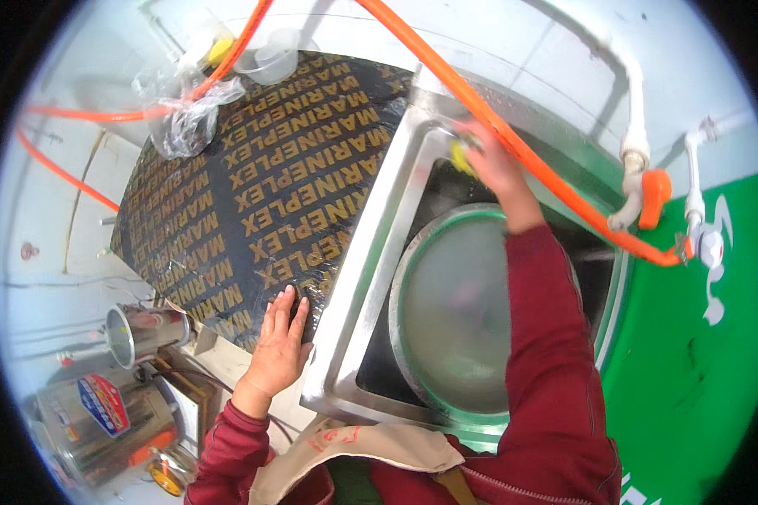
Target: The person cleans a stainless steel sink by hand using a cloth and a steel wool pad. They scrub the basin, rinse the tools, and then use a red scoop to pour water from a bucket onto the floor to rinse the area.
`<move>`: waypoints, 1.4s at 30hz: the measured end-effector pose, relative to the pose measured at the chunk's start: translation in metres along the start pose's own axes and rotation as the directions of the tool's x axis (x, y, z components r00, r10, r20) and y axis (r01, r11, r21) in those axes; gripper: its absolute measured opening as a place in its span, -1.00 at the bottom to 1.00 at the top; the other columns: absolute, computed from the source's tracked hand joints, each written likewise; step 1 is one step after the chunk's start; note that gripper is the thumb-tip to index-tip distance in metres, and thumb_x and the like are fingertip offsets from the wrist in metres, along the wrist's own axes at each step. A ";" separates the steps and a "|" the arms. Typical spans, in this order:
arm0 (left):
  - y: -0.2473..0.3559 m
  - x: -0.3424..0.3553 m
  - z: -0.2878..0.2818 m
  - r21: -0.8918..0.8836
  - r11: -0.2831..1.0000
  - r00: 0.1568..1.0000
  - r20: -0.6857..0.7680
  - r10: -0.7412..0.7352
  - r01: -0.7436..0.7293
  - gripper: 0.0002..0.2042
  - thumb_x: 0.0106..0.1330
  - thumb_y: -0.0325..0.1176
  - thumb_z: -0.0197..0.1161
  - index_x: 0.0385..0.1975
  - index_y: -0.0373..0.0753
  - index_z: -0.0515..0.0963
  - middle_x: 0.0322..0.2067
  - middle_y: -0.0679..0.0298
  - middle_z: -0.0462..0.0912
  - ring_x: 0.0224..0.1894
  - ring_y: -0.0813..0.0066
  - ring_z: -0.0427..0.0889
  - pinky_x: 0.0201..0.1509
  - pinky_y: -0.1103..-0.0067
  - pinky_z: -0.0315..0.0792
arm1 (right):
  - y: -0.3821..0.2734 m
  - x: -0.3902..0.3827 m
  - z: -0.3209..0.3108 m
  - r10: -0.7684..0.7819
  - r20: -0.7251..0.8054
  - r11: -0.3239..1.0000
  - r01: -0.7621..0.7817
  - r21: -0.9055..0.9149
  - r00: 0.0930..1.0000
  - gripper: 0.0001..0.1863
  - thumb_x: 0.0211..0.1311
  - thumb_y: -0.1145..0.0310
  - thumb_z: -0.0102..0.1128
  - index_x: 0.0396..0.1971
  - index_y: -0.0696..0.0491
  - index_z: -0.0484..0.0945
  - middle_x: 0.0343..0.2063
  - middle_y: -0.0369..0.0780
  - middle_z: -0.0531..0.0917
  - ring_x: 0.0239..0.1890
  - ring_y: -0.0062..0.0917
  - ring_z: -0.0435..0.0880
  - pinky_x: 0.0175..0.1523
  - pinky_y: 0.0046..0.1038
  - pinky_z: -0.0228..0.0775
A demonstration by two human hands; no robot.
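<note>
My left hand (282, 343) lies with its fingers stretched out on the near edge of a dark board with brown lettering (303, 168), close to the sink's left side. At the far left corner of the steel sink (375, 290), my right hand (495, 164) is smeared by motion. In its fingers is a small yellow sponge-like thing (461, 157), pressed near the rim; its exact kind is blurred. A large round basin with a green rim (455, 311) sits in the sink below my right forearm, which covers part of it. Cloudy liquid seems to fill the basin.
An orange hose (446, 71) crosses above the sink to a tap with an orange handle (653, 199). A clear plastic bag (181, 126) and a translucent tub (269, 59) sit on the board's far side. A steel machine (101, 412) stands at lower left.
</note>
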State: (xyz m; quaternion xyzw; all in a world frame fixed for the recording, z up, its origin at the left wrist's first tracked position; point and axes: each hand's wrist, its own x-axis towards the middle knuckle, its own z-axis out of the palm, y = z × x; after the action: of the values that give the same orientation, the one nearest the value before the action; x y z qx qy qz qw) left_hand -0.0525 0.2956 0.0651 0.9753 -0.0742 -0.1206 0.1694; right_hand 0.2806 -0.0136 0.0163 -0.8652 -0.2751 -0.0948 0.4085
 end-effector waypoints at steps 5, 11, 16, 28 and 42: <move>0.005 0.004 -0.001 -0.025 1.000 0.999 0.031 -0.006 0.007 -0.27 -0.05 -0.52 0.27 0.21 -0.36 0.15 0.25 -0.14 0.00 0.27 -0.14 0.04 0.35 0.20 -0.02 | -0.015 0.026 0.070 0.053 0.056 0.875 -0.019 -0.484 0.997 -0.52 0.03 0.46 0.06 -0.03 -0.38 0.50 0.06 -0.41 0.40 0.23 -0.44 0.16 0.22 0.03 -0.04; 0.002 0.002 0.000 -0.023 1.000 1.000 0.028 0.002 -0.002 -0.27 -0.07 -0.54 0.28 0.21 -0.36 0.16 0.26 -0.13 0.00 0.26 -0.14 0.06 0.34 0.21 -0.01 | 0.012 -0.028 -0.003 0.136 -0.143 0.870 -0.187 -0.456 0.980 -0.61 -0.06 0.53 0.03 -0.19 -0.17 0.58 -0.15 -0.25 0.55 -0.12 -0.23 0.51 0.02 -0.20 0.33; -0.002 -0.002 0.004 -0.021 0.999 0.999 -0.018 0.044 -0.045 -0.28 -0.04 -0.53 0.26 0.21 -0.38 0.14 0.26 -0.14 -0.01 0.27 -0.14 0.04 0.35 0.20 -0.04 | 0.019 -0.088 -0.064 0.227 -0.271 0.747 -0.345 -0.568 0.936 -0.73 -0.11 0.53 0.11 -0.31 -0.02 0.56 -0.28 -0.17 0.56 -0.15 -0.21 0.50 -0.04 -0.25 0.35; -0.004 -0.003 0.010 -0.028 0.999 0.999 -0.038 0.028 -0.029 -0.32 -0.03 -0.56 0.22 0.20 -0.37 0.17 0.27 -0.08 0.00 0.28 -0.08 0.04 0.35 0.24 -0.01 | 0.051 -0.254 -0.019 0.622 -0.113 0.667 -0.600 -0.443 0.775 -0.39 -0.04 0.25 0.26 0.10 0.01 0.36 0.10 0.07 0.31 0.13 -0.08 0.30 0.18 -0.18 0.20; 0.083 0.023 -0.007 -0.078 0.954 0.930 -0.258 0.262 -0.290 -0.51 0.08 -0.45 0.26 0.07 -0.24 0.35 0.19 -0.02 0.20 0.21 -0.03 0.20 0.24 0.31 0.19 | 0.000 -0.303 0.023 0.700 0.421 0.712 -0.524 -0.466 0.576 -0.65 0.11 0.38 0.03 -0.05 0.06 0.48 -0.14 0.02 0.55 -0.06 -0.28 0.53 0.09 -0.29 0.32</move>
State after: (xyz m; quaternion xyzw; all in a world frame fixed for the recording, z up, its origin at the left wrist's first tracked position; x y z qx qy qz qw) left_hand -0.0369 0.2166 0.0958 0.9512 -0.1821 0.0213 0.2483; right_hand 0.0274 -0.1171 -0.1159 -0.9420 -0.0466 0.2784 0.1814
